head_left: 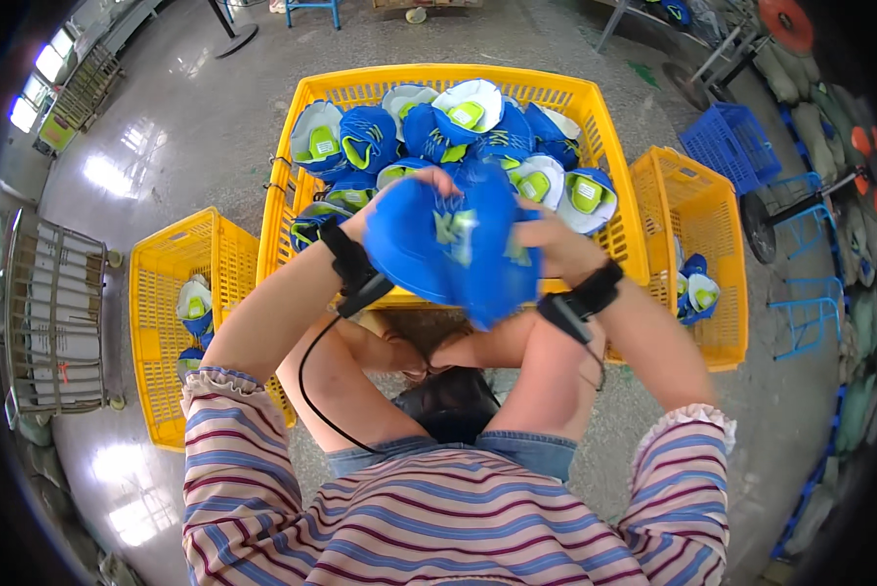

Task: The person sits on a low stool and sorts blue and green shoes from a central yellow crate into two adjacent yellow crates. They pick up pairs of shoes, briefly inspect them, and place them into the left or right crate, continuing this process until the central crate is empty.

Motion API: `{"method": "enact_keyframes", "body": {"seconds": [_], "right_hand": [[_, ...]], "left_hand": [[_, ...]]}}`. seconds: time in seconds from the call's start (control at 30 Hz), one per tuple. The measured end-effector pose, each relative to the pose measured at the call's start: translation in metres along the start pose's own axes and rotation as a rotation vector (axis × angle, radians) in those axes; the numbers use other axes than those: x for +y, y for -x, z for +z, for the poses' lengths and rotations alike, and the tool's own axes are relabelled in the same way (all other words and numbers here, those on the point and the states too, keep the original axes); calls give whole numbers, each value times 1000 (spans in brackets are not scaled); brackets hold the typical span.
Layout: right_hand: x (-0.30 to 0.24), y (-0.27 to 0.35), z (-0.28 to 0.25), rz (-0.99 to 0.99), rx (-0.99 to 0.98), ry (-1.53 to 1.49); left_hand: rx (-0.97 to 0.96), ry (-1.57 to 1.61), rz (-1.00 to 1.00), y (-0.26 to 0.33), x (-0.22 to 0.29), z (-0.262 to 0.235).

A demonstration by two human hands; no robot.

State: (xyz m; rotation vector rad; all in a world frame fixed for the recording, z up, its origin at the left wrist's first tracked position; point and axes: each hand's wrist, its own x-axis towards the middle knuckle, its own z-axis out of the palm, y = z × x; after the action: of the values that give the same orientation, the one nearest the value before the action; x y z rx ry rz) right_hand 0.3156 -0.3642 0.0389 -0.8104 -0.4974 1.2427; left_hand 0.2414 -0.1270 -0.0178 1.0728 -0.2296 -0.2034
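Observation:
A blue shoe upper (414,239) with pale green marks is held up before me, smeared by motion. Whether it is one piece or two pressed together I cannot tell. On its left side is my left hand (430,182), fingers closed over the top edge. My right hand (556,241) grips its right side, the fingers partly hidden behind the blue material. Just beyond both hands, a yellow crate (608,146) holds a heap of similar uppers (368,137), blue outside with white and lime-green insides.
Yellow crates with a few uppers stand on my left (170,264) and right (717,210). A blue basket (727,146) and blue metal frames (808,327) are farther right. A wheeled rack (57,313) stands at far left. My knees are under the held upper.

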Motion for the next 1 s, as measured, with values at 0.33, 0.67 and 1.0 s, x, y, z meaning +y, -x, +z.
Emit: {"method": "enact_keyframes", "body": {"seconds": [0.33, 0.67, 1.0], "right_hand": [[8, -29, 27, -126, 366, 306], [-30, -61, -22, 47, 19, 1816], [72, -135, -100, 305, -262, 1638]], "left_hand": [[243, 435, 15, 52, 22, 83], [1179, -602, 248, 158, 82, 24], [1520, -1699, 212, 279, 113, -62]]}}
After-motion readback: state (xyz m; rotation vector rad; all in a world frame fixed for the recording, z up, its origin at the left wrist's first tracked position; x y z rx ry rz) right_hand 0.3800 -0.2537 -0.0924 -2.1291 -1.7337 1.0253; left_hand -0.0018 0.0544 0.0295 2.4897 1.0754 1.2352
